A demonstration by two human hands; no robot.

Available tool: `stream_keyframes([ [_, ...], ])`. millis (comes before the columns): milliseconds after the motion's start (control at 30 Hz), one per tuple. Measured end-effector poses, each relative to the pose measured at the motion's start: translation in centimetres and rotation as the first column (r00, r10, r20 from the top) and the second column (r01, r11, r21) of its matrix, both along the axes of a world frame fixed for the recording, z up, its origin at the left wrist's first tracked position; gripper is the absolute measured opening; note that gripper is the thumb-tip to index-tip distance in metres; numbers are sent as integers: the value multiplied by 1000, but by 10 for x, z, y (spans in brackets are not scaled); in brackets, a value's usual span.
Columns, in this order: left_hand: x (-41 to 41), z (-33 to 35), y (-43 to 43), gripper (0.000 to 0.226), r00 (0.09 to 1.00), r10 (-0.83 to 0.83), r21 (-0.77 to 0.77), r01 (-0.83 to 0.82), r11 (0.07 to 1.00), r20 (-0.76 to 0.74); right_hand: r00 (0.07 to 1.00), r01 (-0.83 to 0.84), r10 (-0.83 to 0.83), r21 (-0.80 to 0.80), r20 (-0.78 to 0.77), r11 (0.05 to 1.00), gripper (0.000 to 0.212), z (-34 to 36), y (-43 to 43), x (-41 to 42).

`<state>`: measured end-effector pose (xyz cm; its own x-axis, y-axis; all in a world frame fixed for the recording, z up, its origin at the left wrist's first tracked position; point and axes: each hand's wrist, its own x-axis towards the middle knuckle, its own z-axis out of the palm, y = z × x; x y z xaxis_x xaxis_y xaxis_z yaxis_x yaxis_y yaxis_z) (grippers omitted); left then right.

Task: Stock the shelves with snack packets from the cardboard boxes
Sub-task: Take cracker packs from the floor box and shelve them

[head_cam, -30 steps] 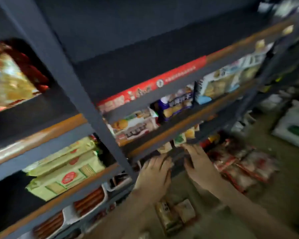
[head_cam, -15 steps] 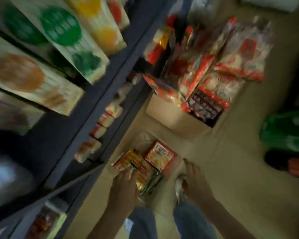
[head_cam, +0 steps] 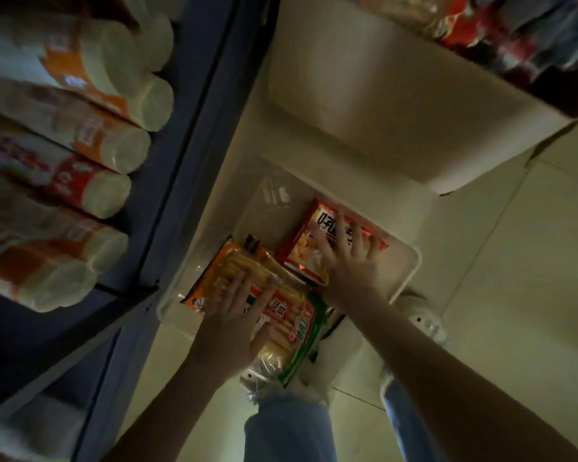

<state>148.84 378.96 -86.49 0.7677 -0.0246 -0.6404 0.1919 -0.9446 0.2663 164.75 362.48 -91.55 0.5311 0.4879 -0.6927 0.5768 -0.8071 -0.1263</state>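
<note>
Item one: orange-and-green stick-snack packet, clear window showing pale yellow sticks, lying in a shallow pale tray on the floor, its near end overhanging the tray rim toward the person's feet. It has white characters on a red band, too blurred to read. The left hand lies on top of it, fingers spread and fairly straight, thumb out to the side, not clasped round it. Item two: red snack packet, just beside the first and touching it in the same tray; large dark Chinese characters on a white panel, partly covered and not fully legible. The right hand rests on it with fingers splayed wide and flat. Item three: cardboard box, standing just beyond the tray, with red-and-clear packets showing at its top, their print blurred. Item four: dark blue-grey shelf frame at left, carrying a row of clear-wrapped rolls with orange and red label bands, lettering unreadable. Also in view: blue jeans and a white shoe near the tray.
</note>
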Motion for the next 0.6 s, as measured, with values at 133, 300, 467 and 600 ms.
stream_keyframes([
  [133, -16, -2, 16, 60, 993, -62, -53, 67, 996, 96, 996, -21, 22, -21, 83, 1000, 137, -6, 5, 1],
  [300, -25, -5, 14, 59, 993, -36, -60, 43, 997, 114, 998, 13, -12, -8, 55, 1000, 129, -1, 8, 5],
  [467, -1, 13, -2, 59, 962, 274, -139, -273, 952, -13, 972, 152, -139, 54, -191, 987, 122, 18, 9, 18],
  [600, 41, 43, -5, 47, 586, 789, -341, -791, 507, -186, 927, 270, -218, 143, -304, 952, 123, 42, 3, 35],
])
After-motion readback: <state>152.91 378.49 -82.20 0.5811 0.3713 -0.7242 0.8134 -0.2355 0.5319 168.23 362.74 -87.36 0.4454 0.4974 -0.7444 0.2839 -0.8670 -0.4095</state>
